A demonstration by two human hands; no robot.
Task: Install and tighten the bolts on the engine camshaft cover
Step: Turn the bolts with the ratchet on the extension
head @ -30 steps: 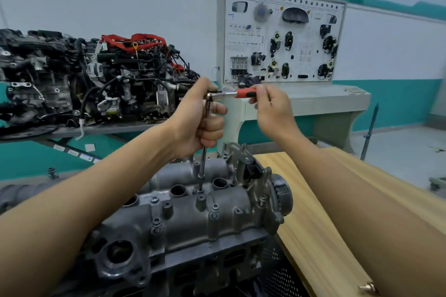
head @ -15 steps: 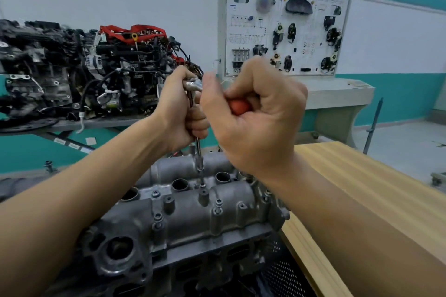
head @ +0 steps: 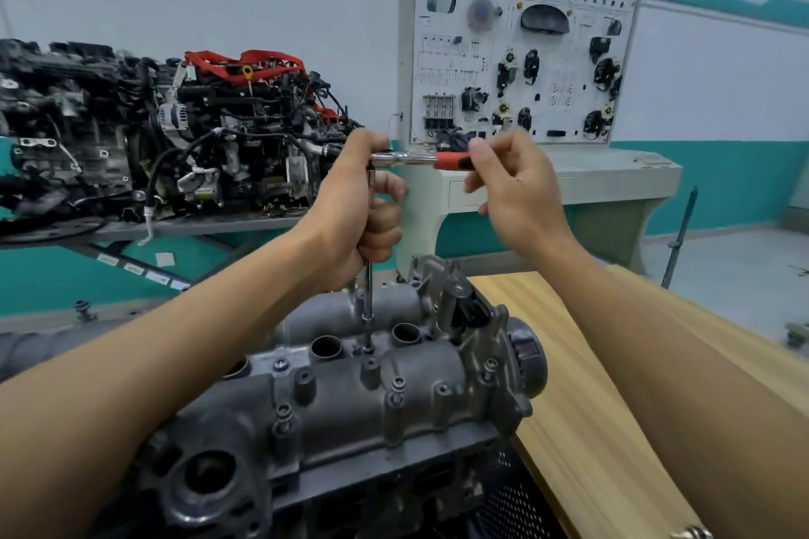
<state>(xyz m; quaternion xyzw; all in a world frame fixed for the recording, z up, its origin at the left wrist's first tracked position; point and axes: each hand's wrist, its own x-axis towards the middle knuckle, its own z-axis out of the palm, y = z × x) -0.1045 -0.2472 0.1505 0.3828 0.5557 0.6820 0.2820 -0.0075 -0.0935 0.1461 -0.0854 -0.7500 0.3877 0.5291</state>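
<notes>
Left hand [head: 359, 206] gripping ratchet [head: 411, 159], bolt [head: 367, 348] seemingly below

The grey engine with its camshaft cover [head: 394, 403] sits over a black perforated stand [head: 503, 503]. A light wooden workbench [head: 591, 407] stands just beside it.

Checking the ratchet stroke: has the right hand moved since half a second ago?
Yes. The right hand swung the ratchet handle rightward, back toward the training board.
</notes>
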